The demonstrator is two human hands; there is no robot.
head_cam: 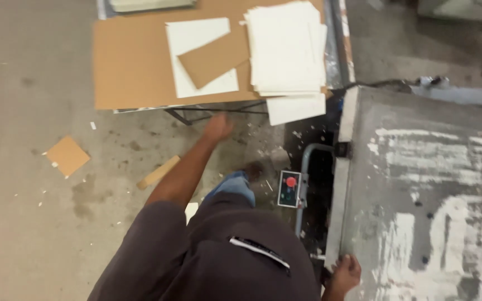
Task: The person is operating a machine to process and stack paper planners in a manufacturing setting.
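My left hand (pixel 217 127) stretches forward below the front edge of a brown cardboard-covered table (pixel 129 67); its fingers look curled and hold nothing I can see, though the hand is blurred. My right hand (pixel 344 273) rests on the near left edge of a grey, paint-worn metal machine plate (pixel 419 195). On the table lie a tall stack of white sheets (pixel 285 47), a single white sheet (pixel 202 56) and a brown cardboard piece (pixel 213 58) across it.
A small control box with a red button (pixel 289 188) hangs on a metal rail beside the machine. Cardboard scraps (pixel 67 155) and a wooden strip (pixel 158 172) lie on the concrete floor. My dark shirt and a blue-jeaned leg fill the lower middle.
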